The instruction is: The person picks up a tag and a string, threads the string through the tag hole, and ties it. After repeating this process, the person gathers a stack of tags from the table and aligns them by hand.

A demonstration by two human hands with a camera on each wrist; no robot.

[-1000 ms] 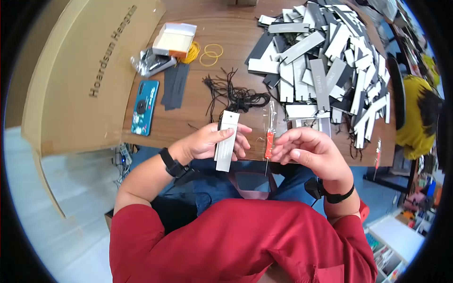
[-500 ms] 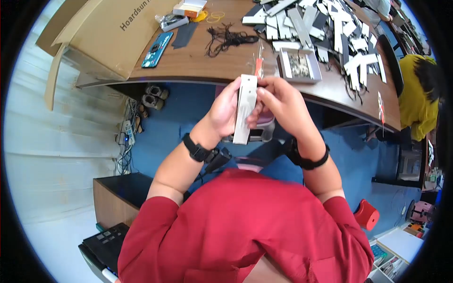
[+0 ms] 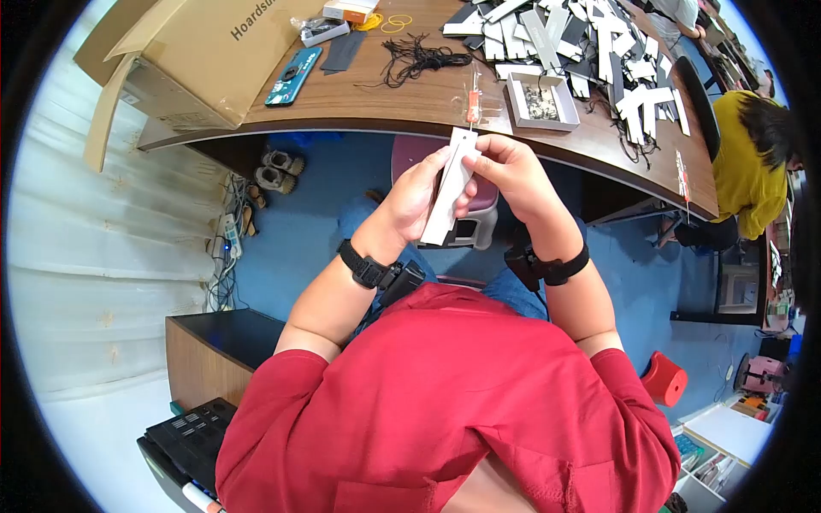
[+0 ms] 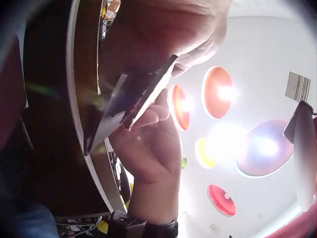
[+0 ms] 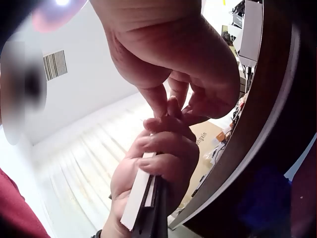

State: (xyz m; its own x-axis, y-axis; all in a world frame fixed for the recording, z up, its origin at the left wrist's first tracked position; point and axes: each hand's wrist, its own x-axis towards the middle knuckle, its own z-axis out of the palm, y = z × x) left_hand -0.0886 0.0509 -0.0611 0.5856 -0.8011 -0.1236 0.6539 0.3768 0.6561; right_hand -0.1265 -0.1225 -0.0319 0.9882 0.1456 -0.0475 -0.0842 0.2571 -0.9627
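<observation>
The long tags (image 3: pixel 447 198) are between both hands, near the edge of the bench (image 3: pixel 359 107). The left hand (image 3: pixel 412 198) curls round them; the right hand (image 3: pixel 516 175) pinches near their upper end. A loosened grip could let them splay or drop to the floor (image 3: pixel 295 224).

From the head camera I count one teal phone (image 3: pixel 293 77) at eleven o'clock, one large cardboard box (image 3: pixel 201 73) at ten, one tangle of black cords (image 3: pixel 419 60) at twelve, one open shallow box (image 3: pixel 519 107) at one, two orange-handled tools (image 3: pixel 473 107) at one and two, and one red stool (image 3: pixel 665 380) at four; overlapping tags (image 3: pixel 633 101) at one defeat counting.
</observation>
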